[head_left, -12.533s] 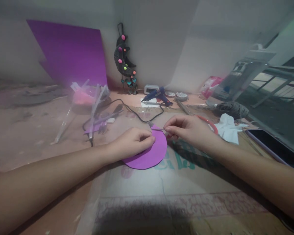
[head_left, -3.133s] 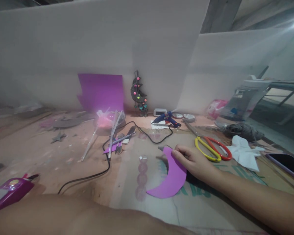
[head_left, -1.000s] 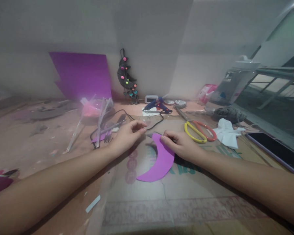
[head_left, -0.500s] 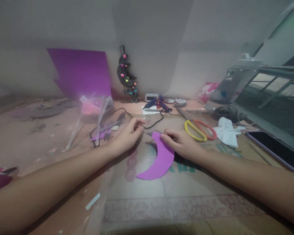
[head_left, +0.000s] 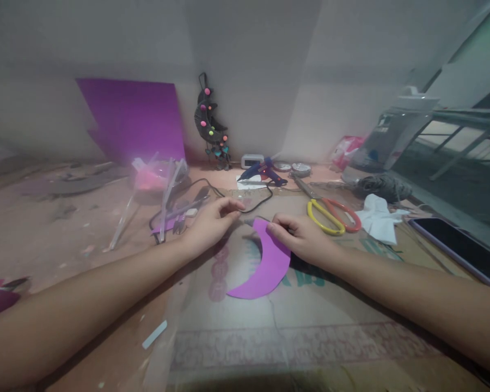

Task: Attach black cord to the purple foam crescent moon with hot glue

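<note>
My right hand (head_left: 304,234) grips a purple crescent-moon cutout (head_left: 269,267) by its upper outer edge, thumb on the front face. The crescent's upper tip looks dark grey, as if something thin covers it; its lower tip points left. Just left of that upper tip is my left hand (head_left: 218,218), its thumb and fingers drawn close together in a pinch. Whatever lies between those fingertips is too small to make out. Beneath both hands lies a printed cardboard sheet (head_left: 228,321).
Behind my hands rest a blue glue gun (head_left: 263,172) with its cord and scissors (head_left: 326,215) with yellow and orange handles. A decorated dark moon (head_left: 210,122) leans on the wall. Grey yarn (head_left: 381,188), tissue (head_left: 378,218) and a phone (head_left: 461,247) lie to the right.
My left hand has shifted very slightly, its fingertips moving a little right. The right hand and the purple crescent stay practically still.
</note>
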Demonstrator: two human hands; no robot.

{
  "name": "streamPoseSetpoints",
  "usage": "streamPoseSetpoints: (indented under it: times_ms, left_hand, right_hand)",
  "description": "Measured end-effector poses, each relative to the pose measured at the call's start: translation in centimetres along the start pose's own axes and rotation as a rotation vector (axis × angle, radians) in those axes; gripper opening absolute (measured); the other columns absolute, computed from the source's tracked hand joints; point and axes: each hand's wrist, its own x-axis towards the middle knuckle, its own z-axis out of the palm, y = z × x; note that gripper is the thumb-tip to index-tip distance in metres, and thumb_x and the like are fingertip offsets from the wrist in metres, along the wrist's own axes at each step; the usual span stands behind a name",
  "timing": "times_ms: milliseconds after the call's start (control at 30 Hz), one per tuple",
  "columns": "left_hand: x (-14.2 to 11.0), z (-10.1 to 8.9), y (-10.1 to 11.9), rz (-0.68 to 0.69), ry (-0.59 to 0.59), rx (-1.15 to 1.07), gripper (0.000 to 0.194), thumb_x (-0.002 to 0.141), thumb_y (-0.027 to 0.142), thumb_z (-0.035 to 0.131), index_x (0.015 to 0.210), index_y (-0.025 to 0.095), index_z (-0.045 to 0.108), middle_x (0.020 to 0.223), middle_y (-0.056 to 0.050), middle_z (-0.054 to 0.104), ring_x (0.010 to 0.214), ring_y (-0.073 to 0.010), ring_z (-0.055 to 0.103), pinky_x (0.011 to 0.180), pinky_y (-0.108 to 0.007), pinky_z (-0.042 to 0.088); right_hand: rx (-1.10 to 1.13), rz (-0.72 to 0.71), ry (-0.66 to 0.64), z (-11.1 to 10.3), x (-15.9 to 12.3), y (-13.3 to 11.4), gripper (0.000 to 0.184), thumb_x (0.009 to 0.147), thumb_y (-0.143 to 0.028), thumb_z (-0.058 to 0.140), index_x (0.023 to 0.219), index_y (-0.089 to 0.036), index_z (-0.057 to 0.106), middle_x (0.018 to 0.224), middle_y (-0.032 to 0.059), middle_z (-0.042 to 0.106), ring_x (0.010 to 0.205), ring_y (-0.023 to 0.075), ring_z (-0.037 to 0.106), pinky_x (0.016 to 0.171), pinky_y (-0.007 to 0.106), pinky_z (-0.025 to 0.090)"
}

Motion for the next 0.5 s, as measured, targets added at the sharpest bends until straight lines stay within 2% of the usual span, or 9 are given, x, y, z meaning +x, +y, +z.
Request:
streamPoseSetpoints:
  times_ms: [167, 333, 433, 500]
  left_hand:
    - [0.0, 0.01, 0.1, -0.023, -0.044, 0.039, 0.019, 0.08, 0.03, 0.064, 0.095, 0.018, 0.062, 0.071, 0.002, 0.059, 0.044, -0.0059, 0.043, 0.041, -0.019, 0.032]
    - [-0.12, 0.03, 0.0, 0.031, -0.119, -0.008, 0.028, 0.092, 0.036, 0.049, 0.11, 0.018, 0.06, 0.063, 0.002, 0.059, 0.046, -0.008, 0.048, 0.044, -0.019, 0.034]
    - [-0.22, 0.03, -0.06, 0.102, -0.09, 0.047, 0.028, 0.092, 0.032, 0.048, 0.112, 0.018, 0.061, 0.066, -0.001, 0.063, 0.056, -0.0116, 0.057, 0.052, -0.021, 0.042]
    - [-0.27, -0.01, 0.0, 0.179, -0.04, 0.121, 0.026, 0.089, 0.026, 0.052, 0.111, 0.019, 0.063, 0.085, -0.004, 0.068, 0.074, -0.0147, 0.063, 0.065, -0.024, 0.048]
  right_hand:
    - [0.003, -0.012, 0.013, 0.02, 0.02, 0.06, 0.036, 0.092, -0.042, 0.043, 0.064, -0.019, 0.043, 0.058, -0.0037, 0.044, 0.056, 0.0108, 0.042, 0.053, 0.024, 0.03]
    - [0.03, -0.009, 0.042, -0.01, 0.0, 0.11, 0.036, 0.092, -0.041, 0.044, 0.064, -0.019, 0.044, 0.058, -0.0039, 0.044, 0.056, 0.0105, 0.042, 0.053, 0.024, 0.031]
    - [0.03, -0.014, 0.047, -0.02, 0.02, 0.13, 0.035, 0.092, -0.041, 0.044, 0.065, -0.019, 0.045, 0.059, -0.0037, 0.044, 0.057, 0.0106, 0.042, 0.053, 0.024, 0.031]
    - [0.028, -0.013, 0.045, -0.01, 0.02, 0.17, 0.035, 0.092, -0.041, 0.044, 0.065, -0.019, 0.045, 0.059, -0.0036, 0.044, 0.057, 0.0107, 0.043, 0.054, 0.024, 0.032]
